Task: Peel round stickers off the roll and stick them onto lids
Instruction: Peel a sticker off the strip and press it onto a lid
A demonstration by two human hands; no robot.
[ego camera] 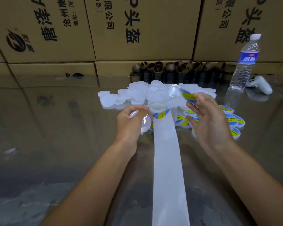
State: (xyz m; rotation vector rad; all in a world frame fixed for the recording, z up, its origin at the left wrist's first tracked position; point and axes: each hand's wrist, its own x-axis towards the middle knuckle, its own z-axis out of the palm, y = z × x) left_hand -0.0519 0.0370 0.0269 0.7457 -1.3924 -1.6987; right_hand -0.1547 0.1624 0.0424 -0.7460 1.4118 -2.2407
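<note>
**Head view: a peeled sticker on the right, an open lid on the left, the strip between them**

A clear lid [142,122] is held in the left hand [129,123], whose fingers are curled round its rim. A round sticker [188,95], blue and yellow, is pinched at the top of the right hand [209,121] between the thumb and the first fingers. The other fingers of this hand are spread loosely and hold nothing. The sticker is already free of the backing strip [167,160], which runs from the near edge of the table [55,128] straight away from the person.

The coming move is judged to turn on one relation. The sticker lies to the right of the lid and a little farther from the person, and the strip passes between the two hands. The sticker is seen tilted, almost edge-on, and the lid is tilted too, so both faces probably must be turned toward each other before they are pressed together. Which side of the sticker carries the glue cannot be told because of blur.

The next sticker [162,115] is seen at the far end of the strip, just beside the left hand. Bare lids [137,95] are heaped behind the hands, and labelled lids [234,119] are laid to the right.
</note>
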